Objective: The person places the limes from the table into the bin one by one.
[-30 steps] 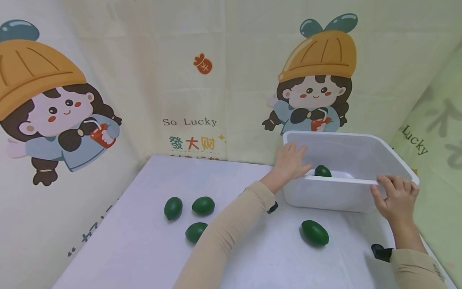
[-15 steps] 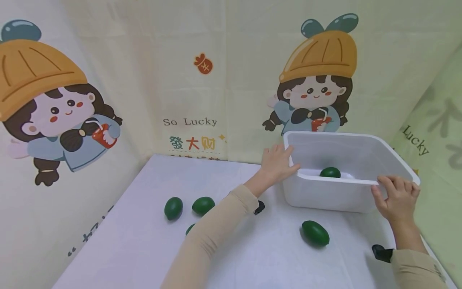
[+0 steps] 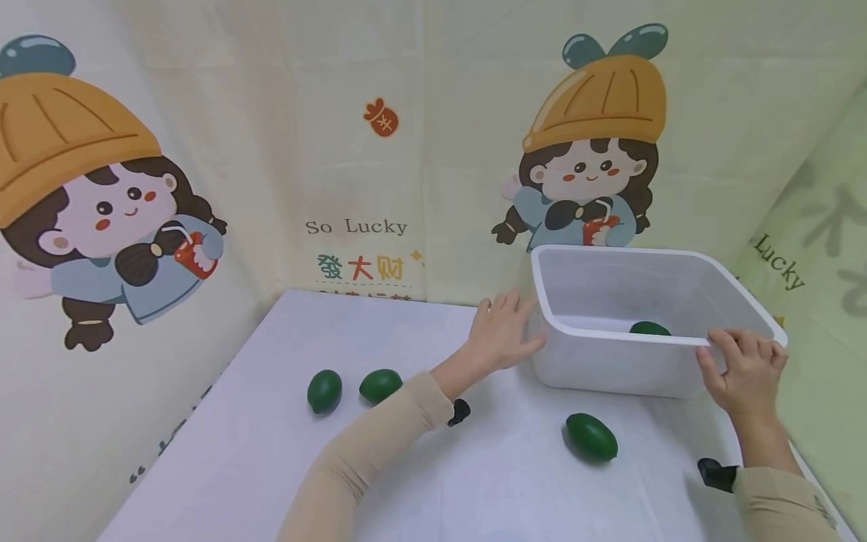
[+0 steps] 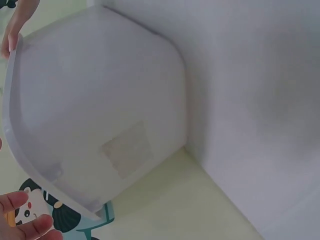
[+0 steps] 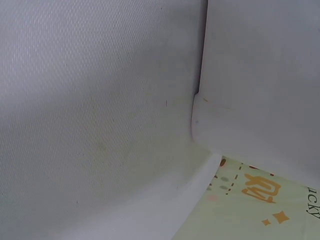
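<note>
My left hand (image 3: 497, 331) is held with fingers spread just left of the white plastic bin (image 3: 612, 365). Its fingertips show at the lower left of the left wrist view, holding nothing. With fingers over the bin's front right rim and thumb on the outside, my right hand (image 3: 745, 369) grips that rim. Inside the bin lies a green lime (image 3: 650, 329), partly hidden by the front wall. Another lime (image 3: 591, 437) rests on the table in front of the bin.
A white cloth covers the table (image 3: 515, 482). Towards the left lie a lime (image 3: 324, 391) and a second lime (image 3: 381, 385), close to my left sleeve (image 3: 379, 436). A printed curtain (image 3: 460, 150) hangs behind the table and along both sides.
My left hand has moved left, from over the bin's front rim to outside it. The lime in the bin has rolled right. My left sleeve now covers a third lime on the left.
</note>
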A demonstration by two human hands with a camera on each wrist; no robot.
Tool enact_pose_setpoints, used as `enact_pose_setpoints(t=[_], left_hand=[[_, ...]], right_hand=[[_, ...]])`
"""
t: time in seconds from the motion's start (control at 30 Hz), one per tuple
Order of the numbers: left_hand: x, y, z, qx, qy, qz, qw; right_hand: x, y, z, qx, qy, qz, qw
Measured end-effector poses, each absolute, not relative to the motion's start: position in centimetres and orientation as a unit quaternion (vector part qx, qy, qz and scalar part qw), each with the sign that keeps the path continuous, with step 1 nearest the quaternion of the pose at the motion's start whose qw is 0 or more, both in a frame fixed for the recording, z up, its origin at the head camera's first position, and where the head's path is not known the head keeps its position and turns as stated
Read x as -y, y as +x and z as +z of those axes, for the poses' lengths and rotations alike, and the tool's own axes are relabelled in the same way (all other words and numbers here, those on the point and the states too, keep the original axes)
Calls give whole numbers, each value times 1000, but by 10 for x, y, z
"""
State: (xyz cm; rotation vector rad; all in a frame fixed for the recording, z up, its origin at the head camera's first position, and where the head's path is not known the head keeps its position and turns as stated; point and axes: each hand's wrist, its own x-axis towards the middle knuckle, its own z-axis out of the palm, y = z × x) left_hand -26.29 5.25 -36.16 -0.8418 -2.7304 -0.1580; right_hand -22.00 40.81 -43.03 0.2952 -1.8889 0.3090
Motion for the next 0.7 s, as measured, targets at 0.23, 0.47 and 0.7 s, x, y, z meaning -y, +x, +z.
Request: enact_pose_setpoints(t=[0.23, 0.47, 0.7], left_hand=[[-48, -254, -379, 933, -318, -47, 159], [-50, -242, -394, 925, -342, -31, 161], [-57, -229, -414, 916, -376, -12, 140]], right_hand=[[-407, -223, -430, 794, 128, 136, 578], [-406, -221, -429, 799, 131, 137, 571], [-407, -219, -430, 805, 128, 136, 564]])
